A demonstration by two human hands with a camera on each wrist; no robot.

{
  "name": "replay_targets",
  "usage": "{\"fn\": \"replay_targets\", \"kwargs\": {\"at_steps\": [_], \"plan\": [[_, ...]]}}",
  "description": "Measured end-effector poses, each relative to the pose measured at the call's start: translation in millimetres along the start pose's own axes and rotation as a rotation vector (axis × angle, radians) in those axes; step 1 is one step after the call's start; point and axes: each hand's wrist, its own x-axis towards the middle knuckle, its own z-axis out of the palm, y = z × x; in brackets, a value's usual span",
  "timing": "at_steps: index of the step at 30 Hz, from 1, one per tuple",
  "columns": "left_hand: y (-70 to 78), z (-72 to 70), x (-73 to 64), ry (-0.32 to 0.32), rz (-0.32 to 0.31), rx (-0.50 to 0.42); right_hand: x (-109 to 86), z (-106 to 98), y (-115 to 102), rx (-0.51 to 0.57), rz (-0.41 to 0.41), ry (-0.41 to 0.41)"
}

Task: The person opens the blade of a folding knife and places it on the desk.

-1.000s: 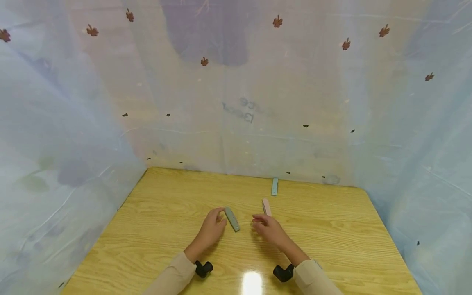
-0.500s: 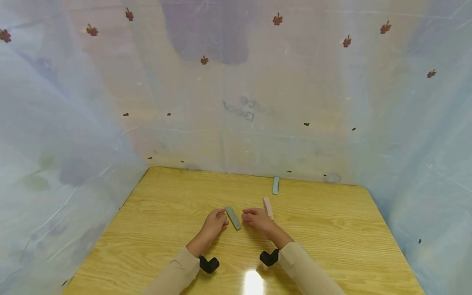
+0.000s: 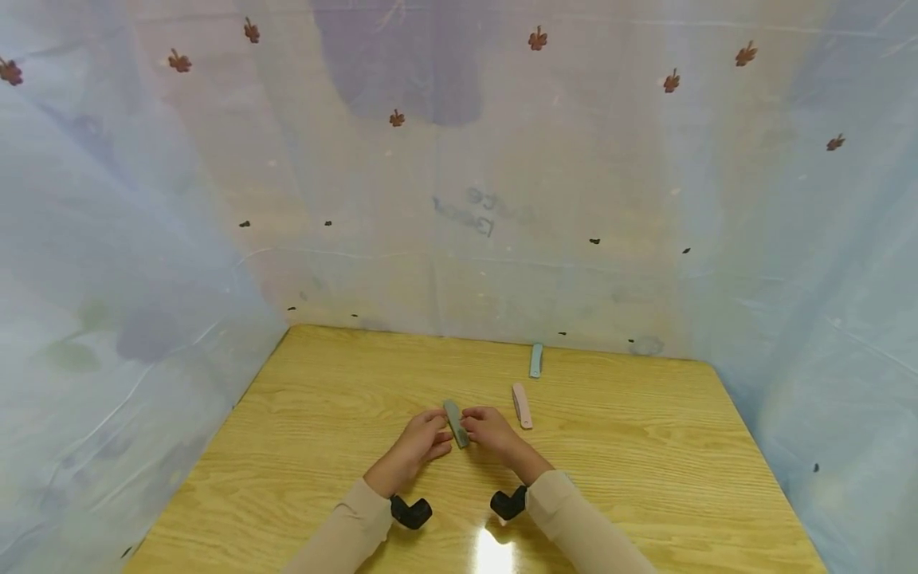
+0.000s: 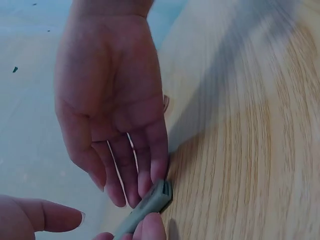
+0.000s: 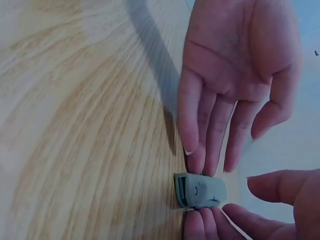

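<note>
A slim grey-green object, long and narrow with rounded ends, lies on the wooden table between the two hands. Its kind is unclear; the right wrist view shows a hollow end and small curved marks on the grey-green object. My left hand has its fingers extended along the left side, fingertips touching it in the left wrist view. From the other side, the extended fingers of my right hand touch it. Both thumbs stand apart from it. A similar pink object lies to the right of my right hand.
Near the table's back edge lies a similar light blue object. A pale patterned curtain hangs behind and along both sides of the wooden table. Black wrist mounts stick out inward below the hands.
My right hand has moved left from beside the pink object to the grey-green one, uncovering the pink one. My left hand has shifted slightly right. The grey-green object now sits turned more onto its side.
</note>
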Motion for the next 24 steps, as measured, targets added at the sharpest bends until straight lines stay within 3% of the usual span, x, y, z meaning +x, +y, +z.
{"fn": "replay_targets", "kwargs": {"at_steps": [5, 13, 16, 24], "plan": [[-2.0, -2.7, -1.6, -0.046, -0.015, -0.025, 0.5, 1.5, 2.8, 0.057, 0.016, 0.033], [-4.0, -0.8, 2.6, -0.033, -0.015, -0.015, -1.9, 2.4, 3.5, 0.133, 0.021, 0.053], [-3.9, 1.3, 3.9, -0.016, -0.011, -0.016, -4.7, 3.3, 1.3, 0.169, 0.026, 0.042], [-6.7, 8.0, 8.1, 0.082, 0.061, 0.119, -20.3, 5.3, -17.7, 0.222, 0.009, -0.005]]}}
